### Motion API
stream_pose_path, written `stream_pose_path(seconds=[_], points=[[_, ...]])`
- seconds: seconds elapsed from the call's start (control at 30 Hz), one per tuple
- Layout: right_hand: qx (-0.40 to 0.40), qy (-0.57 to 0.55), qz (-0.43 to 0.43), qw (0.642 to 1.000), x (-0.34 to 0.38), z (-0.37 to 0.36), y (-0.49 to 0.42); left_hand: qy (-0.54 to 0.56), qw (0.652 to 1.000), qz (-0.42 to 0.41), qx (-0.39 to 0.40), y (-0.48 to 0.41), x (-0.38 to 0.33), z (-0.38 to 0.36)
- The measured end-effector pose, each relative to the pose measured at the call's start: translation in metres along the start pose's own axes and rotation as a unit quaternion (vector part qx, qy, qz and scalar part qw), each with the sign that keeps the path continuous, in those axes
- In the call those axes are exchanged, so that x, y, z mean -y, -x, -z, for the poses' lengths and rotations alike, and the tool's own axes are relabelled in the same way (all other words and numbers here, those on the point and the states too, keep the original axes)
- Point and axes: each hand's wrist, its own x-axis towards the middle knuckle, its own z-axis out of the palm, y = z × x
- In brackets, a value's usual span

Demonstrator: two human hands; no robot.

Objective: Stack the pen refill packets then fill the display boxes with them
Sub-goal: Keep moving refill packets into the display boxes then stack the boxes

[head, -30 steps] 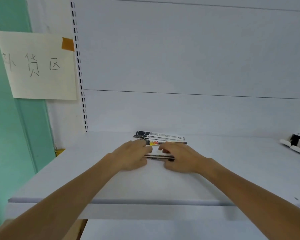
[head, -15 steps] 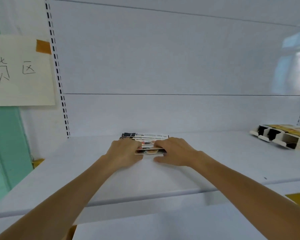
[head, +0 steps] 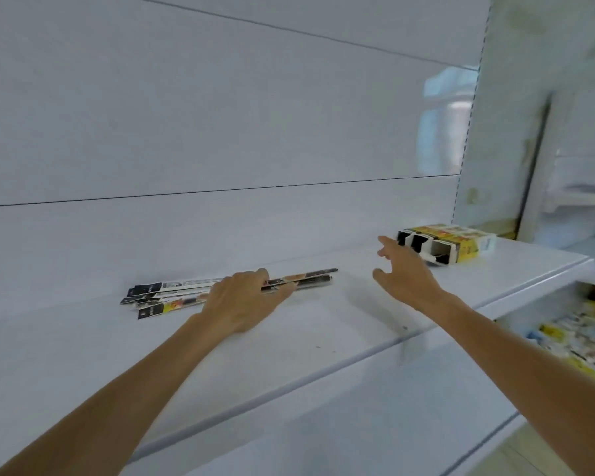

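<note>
Since half a second ago the right hand (head: 404,276) has left the pen refill packets (head: 220,290) and moved off to the right, and the camera has swung the same way, bringing the display boxes (head: 443,244) closer in view. Its fingers (head: 387,242) are spread and empty, the index tip just short of the open dark ends of the boxes; whether it touches the cardboard is not clear. The left hand (head: 243,300) stays on the packets, its fingers (head: 275,290) lying flat across the middle of the bundle, pressing it down to the shelf (head: 323,338) rather than closed around it. The packets lie loosely fanned, long sides roughly parallel to the back panel (head: 220,132), black header ends sticking out to the left of the hand and thin ends out to the right. They are well apart from the yellow and white boxes, which lie on their sides near the shelf's right end, openings facing the right hand. Both forearms reach in from the bottom edge.
</note>
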Motion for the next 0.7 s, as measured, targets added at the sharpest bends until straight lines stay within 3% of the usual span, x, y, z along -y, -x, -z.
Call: stream_pose_path(seconds=[0.13,0.37,0.7], points=[[-0.057,0.039,-0.063,0.996,-0.064,0.047,0.005,0.054,0.997,-0.052,-0.002,-0.033,-0.07,-0.02],[-0.084,0.059,-0.143,0.984,-0.187,0.113,0.014,0.086,0.989,-0.109,0.044,-0.094,-0.21,-0.077],[-0.026,0.09,-0.102,0.99,-0.393,0.196,-0.035,0.143,0.983,-0.105,0.042,-0.182,-0.391,-0.162]])
